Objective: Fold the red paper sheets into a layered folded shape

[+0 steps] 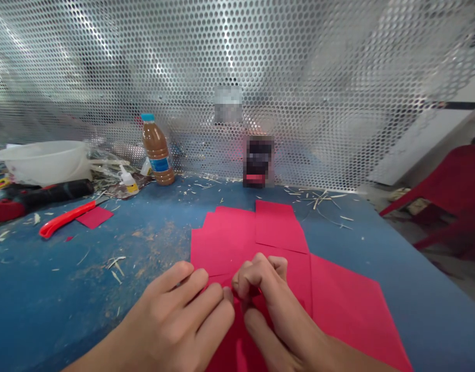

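Pieces of red card point(233, 232) lie flat on the blue table, some overlapping, with cut and folded edges. At the near side of the card, my left hand point(179, 315) rests with its fingers curled over the red edge. Close beside it, my right hand point(266, 289) has its fingers bent in a pinch at the same spot of card. The fingertips of both hands nearly meet. What lies right under them is mostly hidden. A larger red sheet point(349, 305) extends to the right past my right forearm.
At left lie a red-handled knife point(69, 218), a red scrap point(95, 217), a black and red tool point(47, 196), a white tub point(47, 160) and a small glue bottle point(128, 181). A brown drink bottle point(157, 152) stands before the perforated metal panel point(318, 77). Straw bits point(320, 199) are scattered about.
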The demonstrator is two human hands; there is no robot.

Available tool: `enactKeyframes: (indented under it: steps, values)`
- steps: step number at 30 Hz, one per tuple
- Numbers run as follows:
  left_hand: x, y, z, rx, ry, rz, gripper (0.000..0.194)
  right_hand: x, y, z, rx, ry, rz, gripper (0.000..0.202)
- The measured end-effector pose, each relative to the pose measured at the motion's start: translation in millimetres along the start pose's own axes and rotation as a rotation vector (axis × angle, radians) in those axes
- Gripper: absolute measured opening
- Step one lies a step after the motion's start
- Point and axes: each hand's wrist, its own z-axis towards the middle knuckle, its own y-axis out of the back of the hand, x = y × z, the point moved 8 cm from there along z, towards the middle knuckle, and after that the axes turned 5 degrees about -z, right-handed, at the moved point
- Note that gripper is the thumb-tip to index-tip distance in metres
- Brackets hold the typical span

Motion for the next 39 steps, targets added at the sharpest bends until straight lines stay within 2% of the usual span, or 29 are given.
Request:
enactKeyframes:
  steps: [2, 7, 11, 13, 16, 19, 22, 23, 24, 26, 29, 31, 35, 38, 39]
  values:
    - [1, 1.8, 0, -0.001, -0.007, 0.004, 0.049, -1, 0, -1, 0.066, -0.047, 0.024, 0.03]
    - [8, 4.8, -3, 0.015, -0.041, 0.046, 0.042, -11, 0, -5, 0.062, -0.161, 0.098, 0.023]
    - [20, 4.1, -6, 0.009, -0.035, 0.059, 0.024, -29, 1, -7, -0.015, -0.311, 0.16, 0.016]
    - [31, 2.3, -7, 0.001, 0.08, -0.06, 0.018, -35, 3, -7, -0.063, -0.359, 0.205, 0.015]
    - [49, -10.6, -11, 0.025, 0.381, -0.439, 0.021, -36, 5, -6, -0.092, -0.372, 0.291, 0.022]
    - [59, -28.5, -21, 0.045, 0.674, -0.73, 0.024, -36, 0, -7, -0.051, -0.375, 0.4, 0.03]
    - [63, -37.4, -27, 0.034, 0.803, -0.849, 0.026, -35, -2, -5, -0.045, -0.345, 0.424, 0.017]
    - [64, -37.8, -28, 0.032, 0.805, -0.84, 0.025, -34, 0, -4, -0.06, -0.323, 0.399, 0.009]
    - [65, -36.0, -29, 0.016, 0.791, -0.796, 0.021, -33, 2, -3, -0.078, -0.3, 0.371, 0.011]
    - [63, -27.1, -27, -0.032, 0.681, -0.634, 0.007, -31, 5, 0, -0.104, -0.271, 0.336, 0.025]
    - [43, -16.1, -21, -0.052, 0.405, -0.37, 0.038, -31, 8, 2, -0.137, -0.292, 0.337, 0.036]
    - [33, -18.3, -19, -0.002, 0.327, -0.33, 0.045, -31, 9, 2, -0.141, -0.299, 0.331, 0.045]
    - [36, -27.8, -18, 0.071, 0.475, -0.589, 0.037, -25, 6, 4, -0.099, -0.243, 0.33, 0.059]
    - [43, -37.1, -21, 0.111, 0.622, -0.831, 0.011, -25, 5, 5, -0.077, -0.241, 0.32, 0.06]
    - [46, -40.5, -23, 0.114, 0.682, -0.9, 0.008, -25, 4, 5, -0.064, -0.252, 0.32, 0.059]
